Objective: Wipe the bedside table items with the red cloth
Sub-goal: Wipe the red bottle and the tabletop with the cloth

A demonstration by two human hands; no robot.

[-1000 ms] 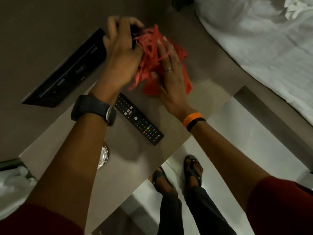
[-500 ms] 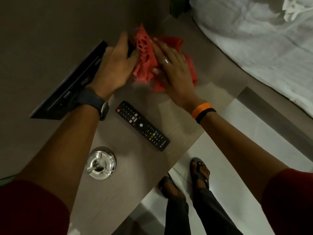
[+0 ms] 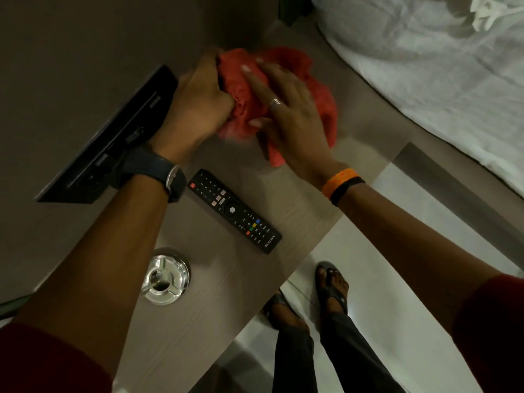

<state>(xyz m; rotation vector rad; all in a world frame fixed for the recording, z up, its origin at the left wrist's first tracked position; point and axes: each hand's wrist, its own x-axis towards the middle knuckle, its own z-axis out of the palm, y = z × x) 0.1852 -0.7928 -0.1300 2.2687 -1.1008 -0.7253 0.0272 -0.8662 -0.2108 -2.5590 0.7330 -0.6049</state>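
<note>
Left hand [image 3: 198, 109] fingers curl around the red cloth [image 3: 283, 89]; right hand [image 3: 292, 114] fingers spread flat upon it. Remote [image 3: 234, 211] lies nearer the wrists, on the bench [image 3: 204, 336].

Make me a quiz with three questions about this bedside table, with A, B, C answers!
1. Where is the remote?
A. between ashtray and cloth
B. on the bed
C. on the floor

2. What colour is the cloth?
A. blue
B. red
C. white

3. What are the hands doing?
A. resting apart
B. pressing remote buttons
C. both on the cloth

Answers: 1 A, it lies on the table past the ashtray. 2 B, it shows bright red. 3 C, the left hand and right hand both touch it.
</note>
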